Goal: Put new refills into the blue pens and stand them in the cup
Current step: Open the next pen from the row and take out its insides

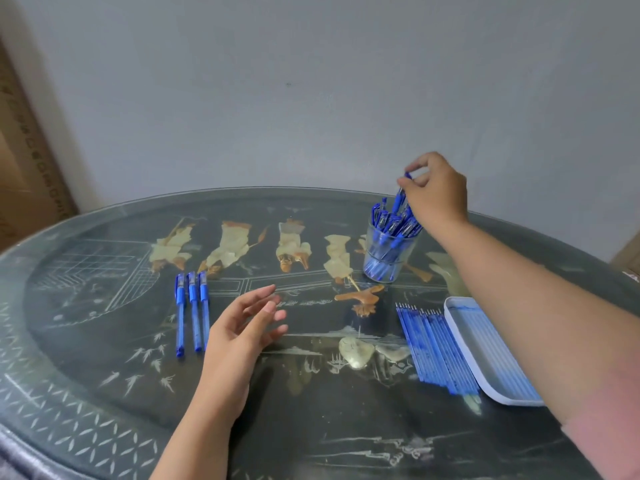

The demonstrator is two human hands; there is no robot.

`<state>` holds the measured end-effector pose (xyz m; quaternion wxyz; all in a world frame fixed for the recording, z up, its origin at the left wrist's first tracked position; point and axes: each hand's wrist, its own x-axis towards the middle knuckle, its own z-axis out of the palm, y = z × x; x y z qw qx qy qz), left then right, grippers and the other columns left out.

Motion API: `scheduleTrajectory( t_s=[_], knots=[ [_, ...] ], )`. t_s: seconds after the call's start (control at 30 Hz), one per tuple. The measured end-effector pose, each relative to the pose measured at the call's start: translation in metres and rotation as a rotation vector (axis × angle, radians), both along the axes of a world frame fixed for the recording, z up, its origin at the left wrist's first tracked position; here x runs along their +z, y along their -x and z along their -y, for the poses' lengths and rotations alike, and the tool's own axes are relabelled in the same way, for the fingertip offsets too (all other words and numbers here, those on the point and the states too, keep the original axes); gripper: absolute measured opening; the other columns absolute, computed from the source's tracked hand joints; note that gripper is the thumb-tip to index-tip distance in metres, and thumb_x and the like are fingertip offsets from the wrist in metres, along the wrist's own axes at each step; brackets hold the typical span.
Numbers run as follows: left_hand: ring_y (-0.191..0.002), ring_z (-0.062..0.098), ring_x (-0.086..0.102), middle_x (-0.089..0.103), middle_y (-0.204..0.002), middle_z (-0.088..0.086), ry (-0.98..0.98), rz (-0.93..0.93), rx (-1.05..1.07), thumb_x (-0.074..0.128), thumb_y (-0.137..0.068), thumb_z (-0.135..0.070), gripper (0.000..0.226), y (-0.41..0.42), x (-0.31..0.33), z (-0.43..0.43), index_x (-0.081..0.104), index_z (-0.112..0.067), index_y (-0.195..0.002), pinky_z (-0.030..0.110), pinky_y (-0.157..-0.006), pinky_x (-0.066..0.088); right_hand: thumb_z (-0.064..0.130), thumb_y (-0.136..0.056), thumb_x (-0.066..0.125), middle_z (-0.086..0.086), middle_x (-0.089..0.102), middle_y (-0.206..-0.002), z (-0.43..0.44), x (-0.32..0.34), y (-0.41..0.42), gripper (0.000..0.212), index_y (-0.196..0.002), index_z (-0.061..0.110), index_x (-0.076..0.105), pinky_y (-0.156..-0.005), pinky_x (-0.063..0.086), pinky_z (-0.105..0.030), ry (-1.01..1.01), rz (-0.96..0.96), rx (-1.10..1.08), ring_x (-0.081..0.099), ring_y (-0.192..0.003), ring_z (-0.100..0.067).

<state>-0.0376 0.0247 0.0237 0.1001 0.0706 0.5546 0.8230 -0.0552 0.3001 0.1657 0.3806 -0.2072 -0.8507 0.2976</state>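
A dark oval table (104,341), inlaid with pale figures and fine white line-work under a glossy top, is set against a plain grey wall (277,81). A brown cardboard box (24,174) is seen at the left edge, cut off by the frame.

The right grip (436,192) is held above a clear glass cup (391,261) near the far right of the table. Its thumb and fingertips are pressed together on the top end of one blue capped pen (399,199), whose lower part is already sunk among a cluster of other blue pens (388,223) stood in the cup. The left grip (242,327) is held over the middle of the table with fingers spread and relaxed, and nothing is held. Whether the table is touched cannot be told.

Three more blue pens (192,310) are laid side by side just left of the left grip. A row of thin blue refills (433,348) is laid on the table just beside a pale rectangular plastic tray (467,348), in which further thin rods are laid.

The tray's right part is hidden by the right forearm. The pinched pen is blurred, and its lower end is lost among the others.
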Motion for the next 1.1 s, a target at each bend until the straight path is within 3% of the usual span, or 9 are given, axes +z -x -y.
scheduleTrajectory(
  t_s=[0.1, 0.27, 0.47, 0.57, 0.67, 0.77, 0.93, 1.1],
  knots=[
    [-0.096, 0.024, 0.07, 0.072, -0.109, 0.009, 0.013, -0.001, 0.008, 0.06, -0.091, -0.007, 0.023, -0.001, 0.0, 0.001, 0.07, -0.016, -0.109, 0.034, -0.082, 0.058, 0.019, -0.093, 0.063, 0.0, 0.067, -0.081, -0.003, -0.012, 0.001, 0.001, -0.093, 0.019, 0.063, -0.068, 0.042, -0.026, -0.028, 0.142, 0.0, 0.063, -0.084, -0.02],
    [-0.092, 0.022, 0.069, 0.072, -0.106, 0.012, 0.023, -0.01, -0.003, 0.06, -0.091, -0.004, 0.022, -0.001, 0.0, 0.001, 0.07, -0.014, -0.108, 0.03, -0.081, 0.058, 0.022, -0.095, 0.062, -0.002, 0.073, -0.095, -0.007, -0.015, 0.0, 0.015, -0.08, 0.022, 0.063, -0.086, 0.053, -0.04, -0.104, 0.263, -0.061, 0.065, -0.093, -0.024],
    [-0.091, 0.022, 0.068, 0.071, -0.107, 0.014, 0.023, -0.008, 0.004, 0.06, -0.092, -0.003, 0.02, -0.004, 0.004, -0.001, 0.071, -0.014, -0.105, 0.029, -0.079, 0.058, 0.026, -0.095, 0.061, -0.001, 0.072, -0.098, -0.005, -0.012, -0.002, 0.008, -0.09, 0.021, 0.066, -0.088, 0.053, -0.042, -0.08, 0.28, -0.025, 0.065, -0.095, -0.022],
    [-0.094, 0.022, 0.068, 0.072, -0.107, 0.011, -0.001, -0.008, 0.0, 0.061, -0.091, -0.006, 0.02, -0.009, 0.011, -0.001, 0.071, -0.015, -0.106, 0.034, -0.08, 0.057, 0.022, -0.095, 0.058, -0.002, 0.07, -0.102, -0.006, -0.012, -0.009, 0.012, -0.1, 0.017, 0.067, -0.09, 0.05, -0.041, -0.132, 0.194, -0.031, 0.062, -0.1, -0.025],
    [-0.094, 0.021, 0.069, 0.073, -0.105, 0.007, -0.024, -0.033, 0.022, 0.06, -0.092, -0.007, 0.02, -0.013, 0.019, 0.009, 0.071, -0.014, -0.108, 0.037, -0.083, 0.057, 0.015, -0.094, 0.055, -0.006, 0.068, -0.106, 0.016, -0.016, -0.019, 0.016, -0.106, 0.012, 0.065, -0.093, 0.038, -0.034, -0.256, 0.003, -0.041, 0.055, -0.107, -0.029],
    [-0.089, 0.016, 0.067, 0.073, -0.103, 0.006, -0.047, -0.047, 0.155, 0.057, -0.095, -0.005, 0.019, -0.007, 0.024, 0.035, 0.07, -0.011, -0.106, 0.033, -0.08, 0.058, 0.01, -0.089, 0.059, -0.003, 0.068, -0.094, 0.069, -0.031, -0.027, 0.011, -0.098, 0.012, 0.066, -0.086, 0.032, -0.027, -0.283, -0.15, 0.04, 0.057, -0.095, -0.028],
    [-0.081, 0.013, 0.064, 0.07, -0.094, 0.002, -0.073, -0.032, 0.446, 0.054, -0.097, -0.006, 0.019, 0.006, 0.013, 0.088, 0.07, -0.017, -0.098, 0.021, -0.068, 0.056, 0.014, -0.088, 0.063, 0.006, 0.065, -0.08, 0.161, -0.086, -0.029, 0.008, -0.083, 0.017, 0.069, -0.078, 0.05, -0.036, -0.098, 0.098, 0.311, 0.061, -0.081, -0.017],
    [-0.081, 0.015, 0.062, 0.064, -0.096, 0.005, -0.158, 0.026, 0.546, 0.049, -0.099, -0.005, 0.018, 0.011, 0.006, 0.102, 0.065, -0.011, -0.104, 0.024, -0.07, 0.056, 0.024, -0.093, 0.061, 0.01, 0.064, -0.079, 0.222, -0.122, -0.02, 0.015, -0.085, 0.016, 0.072, -0.083, 0.05, -0.033, 0.014, 0.336, 0.386, 0.061, -0.087, -0.014]
  ],
)
